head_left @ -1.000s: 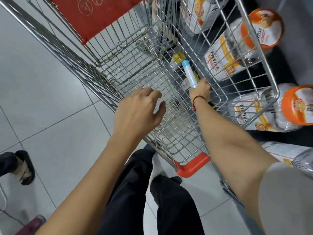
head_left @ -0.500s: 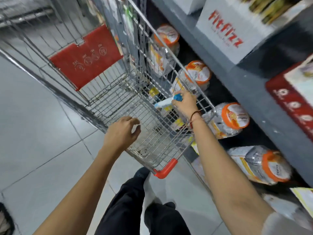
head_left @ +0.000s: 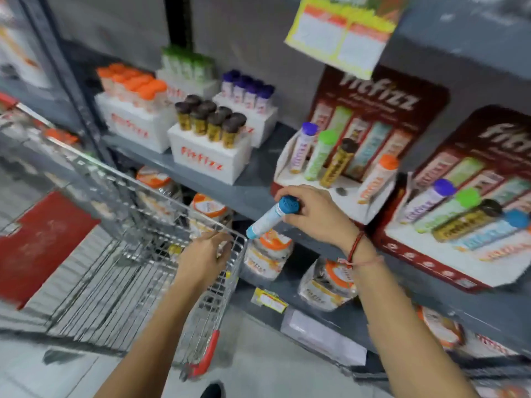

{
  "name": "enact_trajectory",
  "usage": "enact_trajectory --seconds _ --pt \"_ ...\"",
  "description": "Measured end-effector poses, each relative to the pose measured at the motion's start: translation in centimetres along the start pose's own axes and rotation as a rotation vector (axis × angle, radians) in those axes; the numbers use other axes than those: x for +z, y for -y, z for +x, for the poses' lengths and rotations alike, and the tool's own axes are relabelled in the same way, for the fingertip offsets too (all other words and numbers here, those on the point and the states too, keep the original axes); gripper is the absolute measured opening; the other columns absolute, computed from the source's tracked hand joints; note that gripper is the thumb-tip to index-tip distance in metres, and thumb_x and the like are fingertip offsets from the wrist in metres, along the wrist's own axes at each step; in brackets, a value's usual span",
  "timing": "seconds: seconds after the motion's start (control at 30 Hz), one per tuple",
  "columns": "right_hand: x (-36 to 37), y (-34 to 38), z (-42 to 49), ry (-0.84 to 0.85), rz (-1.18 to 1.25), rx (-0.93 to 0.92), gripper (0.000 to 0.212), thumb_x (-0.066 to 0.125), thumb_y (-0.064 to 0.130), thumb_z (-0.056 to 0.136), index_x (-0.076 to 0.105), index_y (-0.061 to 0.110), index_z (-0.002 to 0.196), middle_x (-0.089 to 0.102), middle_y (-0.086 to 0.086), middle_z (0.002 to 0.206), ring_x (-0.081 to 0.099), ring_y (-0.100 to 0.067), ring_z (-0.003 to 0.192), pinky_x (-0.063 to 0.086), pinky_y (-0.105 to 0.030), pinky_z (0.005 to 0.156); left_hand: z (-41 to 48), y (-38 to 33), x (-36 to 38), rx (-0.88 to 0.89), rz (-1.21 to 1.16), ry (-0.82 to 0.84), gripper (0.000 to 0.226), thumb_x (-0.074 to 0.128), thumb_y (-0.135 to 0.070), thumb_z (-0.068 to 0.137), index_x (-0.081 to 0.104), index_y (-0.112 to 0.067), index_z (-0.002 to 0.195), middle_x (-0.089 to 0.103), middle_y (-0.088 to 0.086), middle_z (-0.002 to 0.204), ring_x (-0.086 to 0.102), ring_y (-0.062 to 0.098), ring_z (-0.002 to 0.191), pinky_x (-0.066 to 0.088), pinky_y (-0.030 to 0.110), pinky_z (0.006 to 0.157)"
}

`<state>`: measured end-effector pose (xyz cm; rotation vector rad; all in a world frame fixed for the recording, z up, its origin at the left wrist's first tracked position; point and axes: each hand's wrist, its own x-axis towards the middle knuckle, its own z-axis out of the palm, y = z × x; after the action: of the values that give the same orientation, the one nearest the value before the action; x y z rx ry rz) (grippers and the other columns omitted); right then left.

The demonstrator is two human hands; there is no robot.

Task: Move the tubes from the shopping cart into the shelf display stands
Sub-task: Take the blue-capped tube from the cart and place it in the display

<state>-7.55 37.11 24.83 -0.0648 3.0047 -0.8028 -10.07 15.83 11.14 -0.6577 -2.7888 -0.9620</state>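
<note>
My right hand (head_left: 313, 214) grips a pale blue tube with a blue cap (head_left: 270, 218) by its cap end, tilted, just in front of the nearer red display stand (head_left: 330, 208) on the shelf. That stand holds purple, green, brown and orange capped tubes, with an open hole (head_left: 341, 191) between brown and orange. A second red display stand (head_left: 448, 254) at right holds several tubes. My left hand (head_left: 202, 259) rests on the wire rim of the shopping cart (head_left: 120, 277). A yellow-capped item (head_left: 174, 249) shows inside the cart, blurred.
White boxes (head_left: 209, 156) with orange, green, purple and brown capped tubes stand on the grey shelf (head_left: 253, 193) to the left. Orange-lidded jars (head_left: 270, 254) lie on the lower shelf beside the cart. A yellow price card (head_left: 342, 33) hangs above.
My right hand has lifted the blue tube out of the cart and up to the shelf's display stand. The view swung from the cart up to the shelf. My left hand stayed on the cart rim.
</note>
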Motion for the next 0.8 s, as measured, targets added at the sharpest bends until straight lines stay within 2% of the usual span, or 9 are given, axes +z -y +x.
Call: enact_trajectory --seconds 0.17,0.27,0.4,0.47,0.5,0.57,0.63,0.7,0.8 --pt "-6.9 -1.9 -4.1 -0.142 -0.038 0.055 0.038 0.065 0.008 0.080 0.061 0.017 0.117 0.063 -0.008 0.121 0.055 -0.022 0.114 0.041 -0.031 0.094 5.0 -6.7 2.5 0.268 -0.034 0.036 0.018 0.059 -0.018 0.082 0.068 -0.011 0.096 0.068 0.010 0.093 0.060 0.033 0.088 0.054 0.042 0.062" --pt "-9.3 -3.0 -5.9 -0.214 -0.060 0.101 0.036 0.065 0.007 0.079 0.062 0.014 0.115 0.064 -0.011 0.117 0.057 -0.026 0.111 0.044 -0.038 0.095 6.5 -9.8 4.6 0.406 -0.042 0.105 0.039 0.040 -0.031 0.080 0.065 -0.010 0.101 0.066 0.011 0.099 0.058 0.034 0.092 0.054 0.043 0.067" --pt "-11.1 -4.3 -7.0 -0.271 -0.094 0.167 0.039 0.067 0.008 0.078 0.063 0.012 0.116 0.064 -0.010 0.121 0.057 -0.026 0.113 0.043 -0.032 0.095 6.9 -11.2 7.4 0.488 0.003 0.223 0.049 0.041 -0.034 0.079 0.060 -0.005 0.114 0.064 0.017 0.111 0.058 0.037 0.100 0.052 0.046 0.076" --pt "-11.7 -4.7 -7.0 -0.288 -0.095 0.198 0.037 0.067 0.010 0.079 0.064 0.010 0.115 0.065 -0.011 0.118 0.059 -0.026 0.106 0.045 -0.031 0.089 6.7 -11.1 8.3 0.497 0.053 0.269 0.045 0.050 -0.029 0.079 0.061 -0.005 0.116 0.064 0.017 0.116 0.059 0.037 0.102 0.050 0.048 0.080" --pt "-12.0 -4.8 -6.9 -0.303 -0.089 0.215 0.034 0.068 0.013 0.080 0.065 0.009 0.113 0.067 -0.012 0.113 0.060 -0.023 0.097 0.044 -0.026 0.081 6.6 -10.9 8.7 0.506 0.077 0.271 0.044 0.054 -0.026 0.077 0.062 -0.004 0.114 0.064 0.018 0.117 0.060 0.037 0.103 0.049 0.050 0.081" --pt "-12.4 -5.0 -6.5 -0.352 -0.068 0.227 0.027 0.068 0.019 0.081 0.068 0.005 0.104 0.067 -0.010 0.093 0.055 -0.015 0.077 0.037 -0.014 0.058 6.5 -10.6 9.2 0.517 0.107 0.275 0.044 0.059 -0.024 0.072 0.064 -0.003 0.111 0.064 0.017 0.117 0.060 0.037 0.105 0.048 0.053 0.082" --pt "-12.6 -5.3 -5.7 -0.403 -0.047 0.241 0.026 0.068 0.027 0.081 0.069 0.004 0.094 0.059 -0.005 0.074 0.047 -0.010 0.062 0.035 -0.011 0.047 6.5 -10.3 9.4 0.545 0.117 0.262 0.045 0.060 -0.023 0.072 0.063 -0.003 0.112 0.063 0.018 0.118 0.059 0.036 0.108 0.046 0.053 0.085" --pt "-12.7 -5.6 -4.8 -0.433 -0.057 0.254 0.033 0.068 0.036 0.081 0.069 0.004 0.091 0.054 -0.002 0.067 0.043 -0.007 0.056 0.032 -0.014 0.046 6.6 -9.9 9.6 0.565 0.115 0.263 0.048 0.058 -0.024 0.076 0.059 -0.003 0.119 0.058 0.017 0.125 0.053 0.035 0.116 0.040 0.052 0.094" --pt "-12.8 -6.0 -3.4 -0.436 -0.103 0.250 0.042 0.068 0.042 0.079 0.069 0.005 0.098 0.066 -0.006 0.081 0.058 -0.013 0.068 0.051 -0.027 0.057 6.7 -9.3 9.7 0.598 0.123 0.275 0.053 0.057 -0.025 0.078 0.052 -0.005 0.127 0.052 0.016 0.133 0.046 0.033 0.123 0.030 0.050 0.101"
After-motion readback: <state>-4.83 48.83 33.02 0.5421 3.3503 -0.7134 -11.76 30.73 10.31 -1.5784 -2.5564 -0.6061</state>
